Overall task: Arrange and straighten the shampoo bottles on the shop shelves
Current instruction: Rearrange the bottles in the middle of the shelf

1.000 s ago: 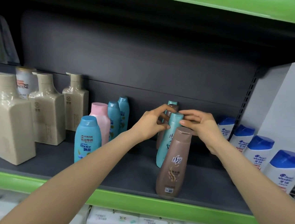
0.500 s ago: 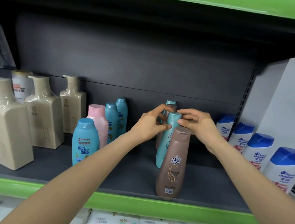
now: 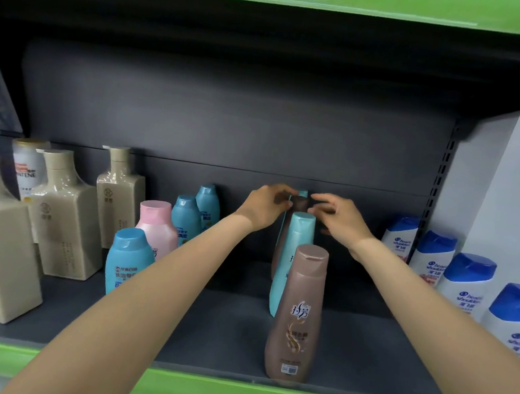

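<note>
Both arms reach deep into the shelf (image 3: 240, 330), hands meeting at the cap of a dark brown bottle (image 3: 299, 204) in the back of the middle column. Left hand (image 3: 266, 205) has fingers curled round the cap from the left; right hand (image 3: 334, 217) comes at it from the other side, fingers bent, tips at or just beside the cap. Motion blur there, so can't tell if the right actually pinches it or only touches. 2 hands on 1 cap prob. because it's a tall, narrow bottle far back: steadying the top from both sides lets it be turned square w/o knocking its neighbours.

That column runs front to back: brown bottle w/ label (image 3: 297, 313) at the shelf lip, teal bottle (image 3: 292, 259) just behind it, then the held one, w/ a 2nd teal cap peeking behind. Front 2 stand upright, labels facing out, untouched.

Left of the arms: light-blue bottle (image 3: 129, 260), pink bottle (image 3: 158, 225), 2 more blue ones behind, then beige square bottles (image 3: 65, 211) w/ a white Pantene one at the back. Right side: row of white bottles w/ blue caps (image 3: 468, 284) running diagonally fwd.

Looks like mid-task: back-row straightening going on, other groups roughly lined up.
</note>
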Available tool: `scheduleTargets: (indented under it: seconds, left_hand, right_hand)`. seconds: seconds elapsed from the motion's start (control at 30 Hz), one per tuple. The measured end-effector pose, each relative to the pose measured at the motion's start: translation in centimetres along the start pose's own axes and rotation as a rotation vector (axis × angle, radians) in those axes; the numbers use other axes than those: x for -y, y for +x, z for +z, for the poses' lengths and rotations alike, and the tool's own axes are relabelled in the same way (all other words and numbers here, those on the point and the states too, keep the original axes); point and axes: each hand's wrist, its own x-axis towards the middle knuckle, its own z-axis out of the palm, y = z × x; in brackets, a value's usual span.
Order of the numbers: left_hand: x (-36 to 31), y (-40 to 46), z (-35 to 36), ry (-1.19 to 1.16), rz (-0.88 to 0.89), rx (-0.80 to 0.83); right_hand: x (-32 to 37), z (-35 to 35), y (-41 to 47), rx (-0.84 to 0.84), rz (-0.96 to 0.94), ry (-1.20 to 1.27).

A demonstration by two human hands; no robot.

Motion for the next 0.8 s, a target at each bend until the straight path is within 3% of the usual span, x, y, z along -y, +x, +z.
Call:
scheduleTargets:
  seconds: [0.2,0.33,0.5,0.8]
  left_hand:
    - [0.6,0.0,-0.1,-0.1,0.029,0.044]
    - [-0.4,-0.7,-0.6,-0.176,0.052,-0.034]
    - [-1.6,-2.4,-1.0,-0.126,0.137,0.085]
    - [-2.7,-3.8,-1.3,-0.112,0.097,0.076]
  right_hand:
    - [-0.5,1.0,1.3,0.071,-0.018,0.182]
    - [-0.7,1.0,1.3,0.049,-0.027,0.165]
    - [-1.0,0.2,0.5,-0.03,-0.037,0.147]
    - [-0.7,-2.3,-2.1,-0.195,0.012,0.122]
